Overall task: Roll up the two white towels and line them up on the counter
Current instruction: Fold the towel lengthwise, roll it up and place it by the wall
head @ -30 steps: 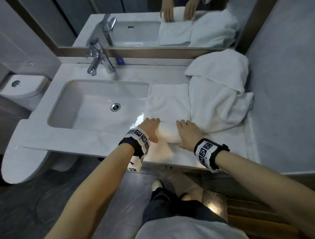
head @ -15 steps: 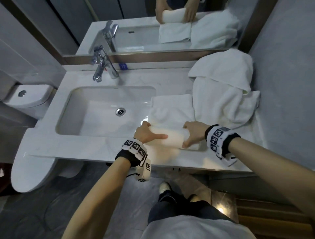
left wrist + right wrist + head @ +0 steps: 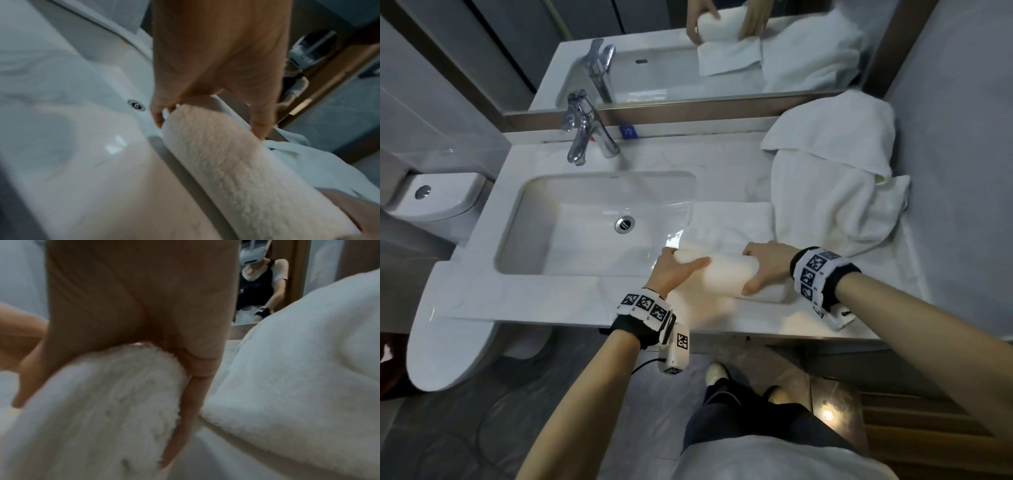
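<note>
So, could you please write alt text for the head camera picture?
Two hands roll a white towel on a bathroom counter: the left hand grips one end, the right hand the other. A second, crumpled towel lies to the right, the sink to the left.

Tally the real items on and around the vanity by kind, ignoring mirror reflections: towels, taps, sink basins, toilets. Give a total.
Towels: 2, the half-rolled towel held by the left hand and right hand, and the loose towel
Taps: 1, the tap
Sink basins: 1, the basin
Toilets: 1, the toilet
Total: 5
</note>
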`<state>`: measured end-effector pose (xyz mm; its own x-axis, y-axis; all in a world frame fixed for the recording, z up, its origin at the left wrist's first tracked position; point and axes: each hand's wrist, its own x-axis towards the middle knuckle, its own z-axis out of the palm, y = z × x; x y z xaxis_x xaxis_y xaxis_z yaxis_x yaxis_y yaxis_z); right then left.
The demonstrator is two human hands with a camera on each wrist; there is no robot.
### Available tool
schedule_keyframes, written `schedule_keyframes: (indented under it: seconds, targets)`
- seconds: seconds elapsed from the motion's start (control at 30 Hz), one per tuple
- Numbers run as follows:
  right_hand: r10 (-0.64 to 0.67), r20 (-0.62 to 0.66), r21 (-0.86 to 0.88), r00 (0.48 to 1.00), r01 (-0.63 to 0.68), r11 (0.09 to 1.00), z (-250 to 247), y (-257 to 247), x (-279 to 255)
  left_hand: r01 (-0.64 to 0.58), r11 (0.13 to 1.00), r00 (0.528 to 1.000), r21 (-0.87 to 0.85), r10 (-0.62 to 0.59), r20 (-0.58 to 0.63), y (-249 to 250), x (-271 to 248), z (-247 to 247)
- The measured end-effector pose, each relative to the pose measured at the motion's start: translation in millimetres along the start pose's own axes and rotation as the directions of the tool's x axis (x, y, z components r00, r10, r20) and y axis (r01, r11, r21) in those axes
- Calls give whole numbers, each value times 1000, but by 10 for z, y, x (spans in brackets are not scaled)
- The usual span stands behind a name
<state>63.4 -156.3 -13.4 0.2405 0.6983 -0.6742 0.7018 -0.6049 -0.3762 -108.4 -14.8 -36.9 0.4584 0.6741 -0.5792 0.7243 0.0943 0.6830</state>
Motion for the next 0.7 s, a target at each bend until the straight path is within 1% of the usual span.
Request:
schedule_keyframes:
  seconds: [0.07, 0.13, 0.17, 0.23, 0.27, 0.3, 0.33, 0.37, 0.4, 0.43, 0.47, 0.5, 0.57, 0.63, 0.7]
  targets:
    - [41, 57, 23, 997, -43, 999, -39, 17, 27, -51, 994, 997, -94, 56, 54, -38, -21, -18]
    - [79, 73, 39, 994, -82, 996, -44, 44, 48, -88, 986, 991, -139, 101, 91, -80, -18, -24]
    - [95, 65, 80, 993, -100, 992, -40, 60, 49, -88, 983, 991, -160, 102, 84, -93, -18, -22]
    - [121, 34, 171, 992, -125, 977, -12, 90, 27, -67, 976, 997, -207, 72, 17, -96, 3, 5]
    - [128, -7, 201, 992, -124, 972, 10, 102, 10, -52, 975, 999, -217, 49, -23, -87, 17, 26]
    - [132, -82, 222, 988, -111, 969, 49, 121, -16, -37, 977, 998, -208, 26, -56, -72, 33, 46]
    - [144, -188, 247, 972, -95, 964, 101, 140, -47, -19, 981, 997, -194, 4, -79, -50, 45, 66]
    - [175, -302, 286, 937, -86, 954, 159, 161, -86, 2, 984, 995, -179, -19, -96, -23, 60, 79]
    - [218, -400, 335, 890, -80, 939, 216, 181, -131, 25, 987, 993, -161, -43, -109, 8, 72, 88]
    - [260, -473, 383, 842, -70, 921, 273, 204, -178, 47, 989, 990, -137, -65, -125, 38, 81, 96]
    - [293, -516, 428, 805, -54, 902, 323, 227, -218, 63, 992, 985, -112, -80, -150, 62, 89, 105]
    - [321, -534, 474, 782, -37, 880, 372, 245, -256, 73, 993, 980, -90, -88, -179, 79, 91, 115]
    - [370, -537, 559, 758, -9, 829, 444, 252, -308, 78, 993, 969, -94, -98, -227, 92, 85, 143]
    - [419, -548, 622, 724, 17, 783, 513, 243, -332, 67, 988, 968, -138, -98, -232, 69, 79, 162]
    - [455, -557, 661, 694, 39, 749, 570, 225, -352, 18, 977, 975, -211, -64, -212, 32, 66, 144]
